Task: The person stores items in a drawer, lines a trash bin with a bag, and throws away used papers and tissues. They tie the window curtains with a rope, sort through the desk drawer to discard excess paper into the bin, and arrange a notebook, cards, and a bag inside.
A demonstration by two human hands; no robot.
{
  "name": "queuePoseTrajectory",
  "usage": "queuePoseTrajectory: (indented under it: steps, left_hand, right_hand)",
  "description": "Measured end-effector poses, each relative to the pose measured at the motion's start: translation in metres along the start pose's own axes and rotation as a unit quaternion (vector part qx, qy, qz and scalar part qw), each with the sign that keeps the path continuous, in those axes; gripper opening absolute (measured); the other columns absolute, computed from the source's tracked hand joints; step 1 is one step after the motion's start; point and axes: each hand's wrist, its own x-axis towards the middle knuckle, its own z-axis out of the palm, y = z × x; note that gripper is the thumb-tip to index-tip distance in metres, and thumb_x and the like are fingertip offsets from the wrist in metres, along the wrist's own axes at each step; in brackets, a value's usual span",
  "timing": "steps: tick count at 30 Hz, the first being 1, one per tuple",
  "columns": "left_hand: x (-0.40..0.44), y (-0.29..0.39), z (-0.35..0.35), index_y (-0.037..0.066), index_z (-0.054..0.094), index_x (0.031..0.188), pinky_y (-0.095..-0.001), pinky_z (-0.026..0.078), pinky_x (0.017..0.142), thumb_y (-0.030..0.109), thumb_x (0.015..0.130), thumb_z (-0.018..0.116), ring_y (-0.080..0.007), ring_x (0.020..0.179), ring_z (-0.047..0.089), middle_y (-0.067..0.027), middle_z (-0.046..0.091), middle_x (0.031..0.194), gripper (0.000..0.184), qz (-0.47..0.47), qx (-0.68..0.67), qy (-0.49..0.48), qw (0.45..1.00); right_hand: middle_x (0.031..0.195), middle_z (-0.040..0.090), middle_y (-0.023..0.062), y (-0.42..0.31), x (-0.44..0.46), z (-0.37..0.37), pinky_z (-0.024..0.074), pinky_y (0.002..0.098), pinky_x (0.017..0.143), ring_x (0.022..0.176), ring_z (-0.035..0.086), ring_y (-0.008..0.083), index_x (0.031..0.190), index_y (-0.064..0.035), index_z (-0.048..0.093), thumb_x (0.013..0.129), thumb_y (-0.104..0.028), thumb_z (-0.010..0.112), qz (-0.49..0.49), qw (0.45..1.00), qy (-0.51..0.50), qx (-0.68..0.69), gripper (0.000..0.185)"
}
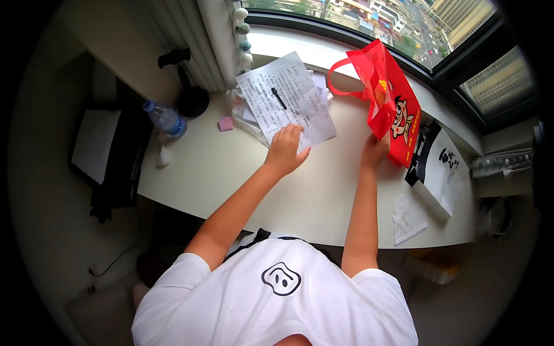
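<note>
We're at a big off-white desk (300, 199) w/ a curved front edge, nr a wide window w/ a dark frame (337, 36). Thru the glass, we see a rd. & tall bldgs. Our 2 hands are apart. Our L hand (284, 151) rests on the low edge of a white paper sheet w/ dark writing (309, 109), fingers & thumb spread a bit. A thin black pen (279, 98) lies on it. Our R hand (375, 151) touches the low side of a shiny red bag w/ a cartoon face (405, 92), which leans on the R side; the bag hides our fingertips, so we can't tell how tight we grip. Next to the bag is a white & black box (447, 173). On the L: a clear plastic bottle w/ a blue cap (168, 120), a small pink square (225, 123), & a pale curtain (210, 46) behind.
</note>
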Motion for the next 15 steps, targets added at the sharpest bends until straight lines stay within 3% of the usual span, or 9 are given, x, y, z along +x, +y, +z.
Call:
queuePoseTrajectory:
  steps: [2,3,5,7,9,10,15]
  left_hand:
    - [-0.005,-0.025,0.012,0.001,0.047,0.1,-0.0391,0.042,0.078,0.017,0.073,0.065,-0.0314,0.089,0.052,-0.0138,0.053,0.094,0.037,-0.007,0.048,-0.009,0.999]
    - [-0.001,-0.04,0.02,-0.001,0.047,0.1,-0.0393,0.043,0.078,0.02,0.074,0.065,-0.0324,0.089,0.053,-0.0158,0.053,0.094,0.039,-0.055,0.06,0.011,0.997]
    - [0.018,-0.061,0.027,-0.003,0.047,0.101,-0.0396,0.043,0.077,0.023,0.074,0.065,-0.0334,0.088,0.053,-0.0178,0.053,0.094,0.041,-0.1,0.067,0.029,0.992]
    - [0.05,-0.077,0.032,-0.003,0.051,0.098,-0.0407,0.046,0.073,0.034,0.076,0.061,-0.0331,0.084,0.058,-0.0166,0.058,0.092,0.044,-0.254,0.151,0.003,0.955]
    - [0.083,-0.089,0.03,-0.002,0.058,0.093,-0.041,0.049,0.07,0.038,0.076,0.06,-0.0332,0.081,0.061,-0.017,0.062,0.09,0.043,-0.336,0.177,-0.097,0.92]
    - [0.096,-0.085,0.024,0.002,0.063,0.088,-0.0397,0.05,0.07,0.032,0.076,0.06,-0.0324,0.084,0.062,-0.0163,0.063,0.092,0.032,-0.335,0.177,-0.136,0.915]
    - [0.11,-0.104,0.039,0.005,0.064,0.093,-0.0378,0.05,0.074,0.02,0.076,0.055,-0.0308,0.089,0.062,-0.0149,0.063,0.098,0.024,-0.386,0.201,-0.181,0.882]
  right_hand:
    - [0.089,0.056,0.0257,-0.004,0.009,-0.003,0.0441,0.0438,0.072,0.086,0.053,0.0435,0.1,0.0043,0.052,0.077,0.005,0.043,-0.056,0.998,0.035,0.001,0.025]
    - [0.089,0.056,0.0257,-0.006,0.011,-0.005,0.0441,0.0438,0.072,0.086,0.053,0.0435,0.1,0.0043,0.052,0.077,0.005,0.043,-0.056,0.998,0.038,-0.001,0.025]
    - [0.11,0.054,0.0235,-0.009,0.012,-0.012,0.0401,0.0412,0.089,0.103,0.05,0.0388,0.118,0.003,0.047,0.075,0.007,0.043,-0.002,0.999,-0.05,0.009,0.044]
    - [0.111,0.053,0.0232,-0.013,0.012,-0.014,0.0397,0.041,0.09,0.104,0.049,0.0384,0.119,0.0029,0.046,0.075,0.007,0.045,-0.018,0.999,-0.047,0.007,0.045]
    - [0.114,0.052,0.0224,-0.018,0.01,-0.016,0.0394,0.0409,0.09,0.106,0.049,0.038,0.12,0.0028,0.045,0.074,0.006,0.046,-0.043,0.998,-0.052,0.0,0.046]
    - [0.117,0.051,0.0215,-0.016,0.008,-0.015,0.0386,0.0416,0.092,0.107,0.048,0.0378,0.121,0.0023,0.045,0.073,0.006,0.047,-0.052,0.997,-0.057,-0.006,0.048]
    - [0.119,0.052,0.016,-0.008,-0.004,-0.012,0.0375,0.0411,0.094,0.111,0.047,0.0348,0.122,-0.0015,0.047,0.072,0.006,0.048,-0.038,0.996,-0.081,-0.024,0.05]
